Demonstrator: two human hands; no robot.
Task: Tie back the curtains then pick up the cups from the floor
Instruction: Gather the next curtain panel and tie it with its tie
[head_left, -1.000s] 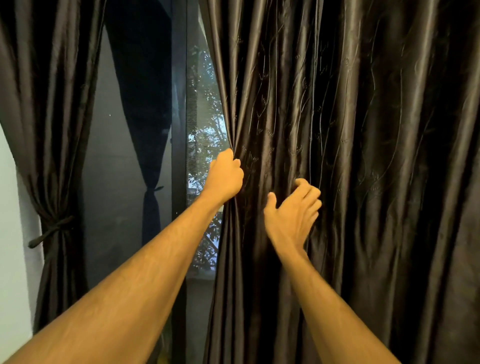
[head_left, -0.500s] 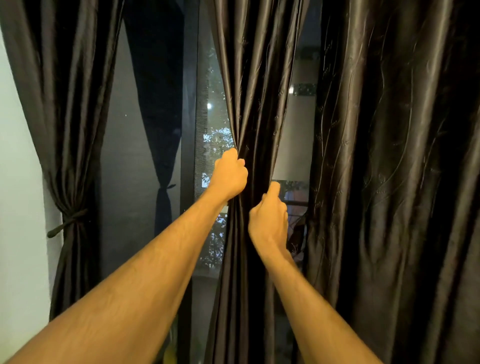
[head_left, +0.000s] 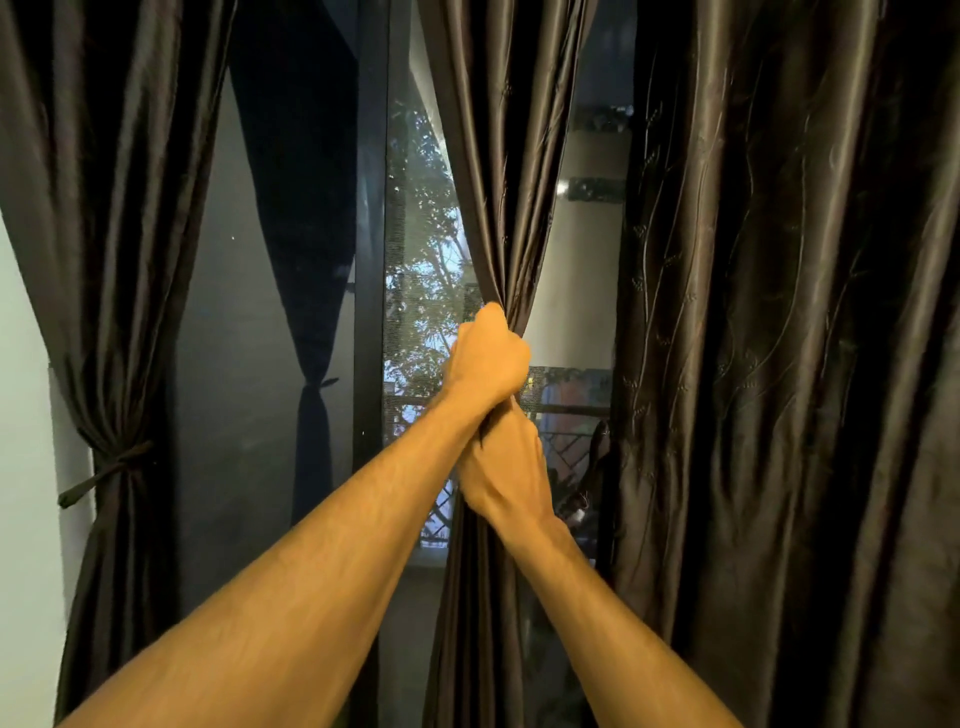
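The middle curtain (head_left: 506, 156) hangs as a narrow gathered bundle in front of the window glass, and both hands are closed around it, one above the other. The left hand (head_left: 485, 358) is the upper one, its fingers curled tight round the bunched cloth; the right hand (head_left: 506, 467) grips the same bundle just below, touching the left wrist. Cloth fans out above the left hand and drops straight down below the right. Three curtains show in all: the held one, a left curtain (head_left: 104, 208) already cinched by one tie band (head_left: 111, 467) beside the pale wall (head_left: 26, 415), and a right curtain (head_left: 779, 364) hanging loose and wide. One dark window post (head_left: 370, 260) stands between the left and middle curtains.
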